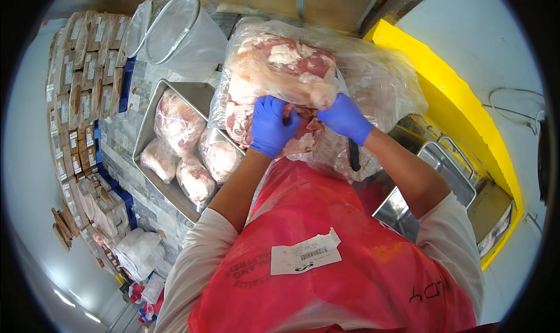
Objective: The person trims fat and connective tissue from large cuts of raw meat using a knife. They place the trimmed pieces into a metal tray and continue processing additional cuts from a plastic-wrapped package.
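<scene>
Clear plastic bags (pixel 376 76) cover and surround cut pink-red meat with pale fat (pixel 291 59) in front of me. My left hand (pixel 274 126), in a blue glove, is closed on the lower part of the meat, with its fingers curled at the piece's upper side. My right hand (pixel 344 117), also gloved in blue, pinches the clear plastic at the right of the meat. A black narrow object (pixel 353 155) lies below my right hand, partly under plastic; I cannot make out what it is.
A metal tub (pixel 146 161) at left holds several bagged meat pieces (pixel 178 123). Plastic bags on wire hoops (pixel 192 35) stand behind it. Stacked cartons (pixel 87 65) line the left side. A yellow structure (pixel 443 82) curves along the right, beside a steel container (pixel 437 161).
</scene>
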Motion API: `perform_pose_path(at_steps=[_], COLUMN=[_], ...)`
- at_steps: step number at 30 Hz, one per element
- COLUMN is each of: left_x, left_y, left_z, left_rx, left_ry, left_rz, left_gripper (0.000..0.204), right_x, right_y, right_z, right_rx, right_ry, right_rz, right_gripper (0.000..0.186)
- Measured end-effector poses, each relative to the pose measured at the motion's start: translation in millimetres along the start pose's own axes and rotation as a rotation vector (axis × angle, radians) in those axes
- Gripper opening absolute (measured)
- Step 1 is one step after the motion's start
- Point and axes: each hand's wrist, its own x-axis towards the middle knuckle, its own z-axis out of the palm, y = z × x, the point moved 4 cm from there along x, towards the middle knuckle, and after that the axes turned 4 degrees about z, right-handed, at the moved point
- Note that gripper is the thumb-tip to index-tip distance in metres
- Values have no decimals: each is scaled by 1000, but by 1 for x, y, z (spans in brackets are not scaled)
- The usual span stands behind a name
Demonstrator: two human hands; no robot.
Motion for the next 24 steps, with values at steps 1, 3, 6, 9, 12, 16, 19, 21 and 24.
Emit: perform_pose_path(at_steps=[1, 3, 6, 9, 12, 16, 19, 21, 24], left_x=[0, 2, 5, 7, 5, 2, 6, 3, 1], left_y=[-1, 3, 4, 8, 5, 4, 7, 5, 4], left_z=[0, 3, -3, -2, -2, 0, -1, 0, 2], left_rx=[10, -21, -17, -29, -21, -25, -31, -39, -48], left_ry=[4, -9, 4, 25, -2, 15, -6, 10, 5], left_rz=[-9, -4, 9, 8, -5, 22, -15, -12, -23], left_gripper=[33, 34, 29, 26, 34, 40, 29, 31, 32], right_x=[-5, 4, 1, 15, 8, 7, 3, 8, 7], right_y=[-11, 4, -1, 28, 21, 20, 21, 26, 26], right_z=[-4, -6, -1, 1, 7, -7, 9, -1, 8], right_rx=[-81, 176, 91, 54, 35, 65, -6, 39, 39], right_ry=[6, 42, 8, -6, 0, -117, 91, 12, 1], right_rz=[31, -74, -45, 6, -31, 63, -29, 19, -18], right_gripper=[48, 48, 49, 47, 47, 46, 46, 44, 44])
